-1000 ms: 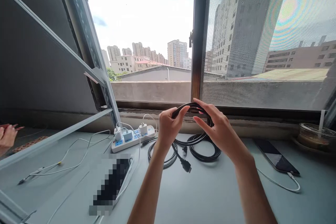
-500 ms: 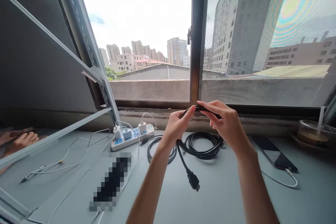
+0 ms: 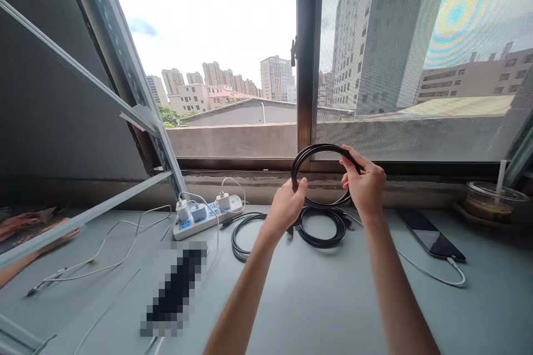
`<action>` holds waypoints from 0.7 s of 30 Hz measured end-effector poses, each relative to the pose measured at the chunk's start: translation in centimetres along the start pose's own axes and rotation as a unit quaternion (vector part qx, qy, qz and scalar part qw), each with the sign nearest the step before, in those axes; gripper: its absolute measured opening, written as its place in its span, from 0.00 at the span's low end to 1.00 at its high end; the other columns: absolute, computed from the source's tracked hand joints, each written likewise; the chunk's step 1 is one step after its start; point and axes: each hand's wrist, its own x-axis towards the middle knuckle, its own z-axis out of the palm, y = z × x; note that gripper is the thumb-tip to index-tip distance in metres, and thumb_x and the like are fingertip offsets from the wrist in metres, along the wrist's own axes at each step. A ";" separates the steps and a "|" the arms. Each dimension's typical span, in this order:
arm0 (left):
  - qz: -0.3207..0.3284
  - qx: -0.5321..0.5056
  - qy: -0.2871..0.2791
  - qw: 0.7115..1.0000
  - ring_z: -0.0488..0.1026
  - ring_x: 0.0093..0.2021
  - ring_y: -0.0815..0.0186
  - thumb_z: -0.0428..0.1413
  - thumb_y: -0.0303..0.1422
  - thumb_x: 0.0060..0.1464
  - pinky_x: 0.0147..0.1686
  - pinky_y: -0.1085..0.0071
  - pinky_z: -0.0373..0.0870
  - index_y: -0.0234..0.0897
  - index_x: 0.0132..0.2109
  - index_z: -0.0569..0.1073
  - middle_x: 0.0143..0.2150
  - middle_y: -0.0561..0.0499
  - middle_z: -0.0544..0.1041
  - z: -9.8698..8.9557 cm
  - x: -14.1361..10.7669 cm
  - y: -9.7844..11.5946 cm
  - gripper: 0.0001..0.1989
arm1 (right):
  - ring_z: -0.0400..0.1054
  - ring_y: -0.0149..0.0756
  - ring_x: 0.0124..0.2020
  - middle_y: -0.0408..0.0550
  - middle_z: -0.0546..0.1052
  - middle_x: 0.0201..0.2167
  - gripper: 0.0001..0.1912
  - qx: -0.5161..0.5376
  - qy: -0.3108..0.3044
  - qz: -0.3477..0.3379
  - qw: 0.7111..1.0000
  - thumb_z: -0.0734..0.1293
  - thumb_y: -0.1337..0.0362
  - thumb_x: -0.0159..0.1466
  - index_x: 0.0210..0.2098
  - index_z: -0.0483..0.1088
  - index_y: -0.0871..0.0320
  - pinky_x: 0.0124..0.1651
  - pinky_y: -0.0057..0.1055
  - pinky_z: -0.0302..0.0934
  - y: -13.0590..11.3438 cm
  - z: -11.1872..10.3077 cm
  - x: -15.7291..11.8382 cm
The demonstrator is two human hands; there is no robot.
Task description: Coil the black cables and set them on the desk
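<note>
A coiled black cable [image 3: 320, 148] is held up as an upright ring in front of the window sill. My left hand [image 3: 289, 202] is closed on the ring's left side, thumb on top. On the ring's upper right side, my right hand [image 3: 364, 180] pinches the cable between thumb and fingers. Below the ring, a second black coil [image 3: 320, 241] lies on the table, with connectors near it. A thinner dark coil [image 3: 238, 244] rests to its left, partly behind my left forearm.
On the grey table [image 3: 316, 310] are a white power strip [image 3: 208, 219] with chargers, white cables [image 3: 120, 260], a pixelated dark object [image 3: 177, 291], a phone [image 3: 431, 236] and a lidded cup [image 3: 493, 202]. A metal frame [image 3: 156, 127] stands left; another person's arm [image 3: 37, 252] shows behind it.
The held cable has turned to face me as an open ring, and its hanging connector is no longer seen dangling. My hands are wider apart. The other person's hand has left view.
</note>
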 end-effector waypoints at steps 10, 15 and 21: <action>-0.145 0.058 -0.062 0.986 0.67 0.13 0.64 0.43 0.42 0.61 0.18 0.72 0.63 0.37 0.20 0.61 0.11 0.52 0.64 1.5 2.0 -4.3 0.23 | 0.74 0.35 0.24 0.51 0.78 0.34 0.19 -0.086 -0.172 0.154 0.969 0.68 0.65 0.54 0.46 0.76 0.61 0.19 0.25 0.68 3.6 -2.1 0.4; -0.158 0.067 -0.075 0.982 0.70 0.16 0.62 0.45 0.39 0.61 0.17 0.73 0.64 0.36 0.25 0.63 0.12 0.51 0.65 2.1 2.4 -5.3 0.18 | 0.74 0.36 0.28 0.49 0.79 0.32 0.19 -0.152 -0.209 0.174 0.950 0.65 0.68 0.56 0.47 0.75 0.60 0.23 0.25 0.67 5.7 -1.5 0.5; -0.145 0.128 -0.056 0.979 0.71 0.17 0.62 0.49 0.35 0.59 0.21 0.71 0.67 0.34 0.45 0.64 0.21 0.52 0.72 2.7 2.6 -7.1 0.11 | 0.73 0.37 0.29 0.47 0.77 0.25 0.12 -0.275 -0.267 0.205 0.901 0.67 0.71 0.55 0.39 0.78 0.59 0.33 0.30 0.66 8.2 -0.4 0.7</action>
